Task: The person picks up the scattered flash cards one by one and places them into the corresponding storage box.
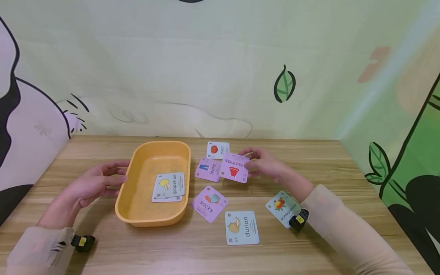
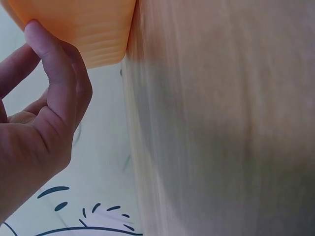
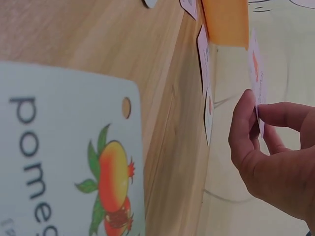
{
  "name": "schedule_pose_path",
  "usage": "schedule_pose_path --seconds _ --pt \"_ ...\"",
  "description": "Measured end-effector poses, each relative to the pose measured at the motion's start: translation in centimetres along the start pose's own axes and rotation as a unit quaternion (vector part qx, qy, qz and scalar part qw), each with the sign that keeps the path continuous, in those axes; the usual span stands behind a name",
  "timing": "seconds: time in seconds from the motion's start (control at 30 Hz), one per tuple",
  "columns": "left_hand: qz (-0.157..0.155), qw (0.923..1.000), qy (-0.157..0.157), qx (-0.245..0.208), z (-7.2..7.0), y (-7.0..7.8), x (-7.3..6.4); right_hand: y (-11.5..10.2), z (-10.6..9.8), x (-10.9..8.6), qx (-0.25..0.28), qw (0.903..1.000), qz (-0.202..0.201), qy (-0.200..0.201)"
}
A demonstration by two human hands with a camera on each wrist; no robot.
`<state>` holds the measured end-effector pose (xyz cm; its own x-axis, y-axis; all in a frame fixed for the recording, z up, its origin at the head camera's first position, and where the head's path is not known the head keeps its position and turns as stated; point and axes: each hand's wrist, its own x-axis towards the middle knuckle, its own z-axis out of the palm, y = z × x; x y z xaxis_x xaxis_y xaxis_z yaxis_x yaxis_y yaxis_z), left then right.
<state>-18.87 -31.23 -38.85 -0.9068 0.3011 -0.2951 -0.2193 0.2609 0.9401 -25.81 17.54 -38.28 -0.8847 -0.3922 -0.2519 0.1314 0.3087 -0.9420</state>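
My right hand [image 1: 264, 164] pinches a purple pajamas card [image 1: 234, 168] between thumb and fingers. In the right wrist view the same card [image 3: 256, 73] shows nearly edge-on, raised off the table. My left hand [image 1: 99, 181] lies at the left side of a yellow-orange tray [image 1: 125, 194], fingertips against its outer wall and not wrapped over the rim. Inside the tray a grapefruit card [image 1: 168, 185] overlaps a purple-edged card. A jeans card [image 1: 208, 169] and a meat card [image 1: 218, 150] lie near the held card, which partly overlaps them in the head view.
A purple socks card [image 1: 210, 204] lies right of the tray, with a durian card [image 1: 242, 228] nearer the front. Below my right forearm is a pomegranate card [image 1: 282, 208], partly covered by the wrist camera. A painted wall [image 1: 220, 76] rises behind the wooden table [image 1: 302, 152].
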Motion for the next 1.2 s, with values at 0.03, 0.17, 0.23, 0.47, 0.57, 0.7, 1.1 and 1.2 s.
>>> schedule_pose_path --seconds 0.03,0.17,0.23,0.47,0.57,0.7,1.1,1.2 --pt "0.002 1.0 -0.001 0.0 0.0 0.0 0.0 -0.1 0.0 0.0 0.001 1.0 -0.003 0.0" --pt "0.002 1.0 -0.001 -0.001 0.1 0.0 0.0 -0.4 0.2 0.0 0.008 0.9999 -0.008 -0.003" --pt "0.003 1.0 -0.002 -0.001 0.1 0.0 0.0 -0.5 0.4 0.0 0.011 0.9999 -0.008 -0.003" --pt "0.003 1.0 -0.001 0.001 0.1 -0.1 0.0 -1.1 0.9 -0.1 0.023 0.9995 -0.015 -0.014" --pt "0.001 1.0 0.001 0.002 0.1 -0.1 0.0 -1.4 1.2 -0.1 0.029 0.9993 -0.017 -0.019" --pt "0.0 1.0 0.0 0.003 0.1 -0.2 0.1 -2.1 1.7 0.0 0.034 0.999 -0.018 -0.021" --pt "0.002 1.0 0.001 0.004 0.1 -0.1 0.1 -3.6 3.1 0.6 0.022 0.9983 -0.035 -0.041" --pt "0.003 1.0 0.0 0.005 0.1 0.0 0.1 -3.9 3.7 0.8 0.02 0.9981 -0.037 -0.045"
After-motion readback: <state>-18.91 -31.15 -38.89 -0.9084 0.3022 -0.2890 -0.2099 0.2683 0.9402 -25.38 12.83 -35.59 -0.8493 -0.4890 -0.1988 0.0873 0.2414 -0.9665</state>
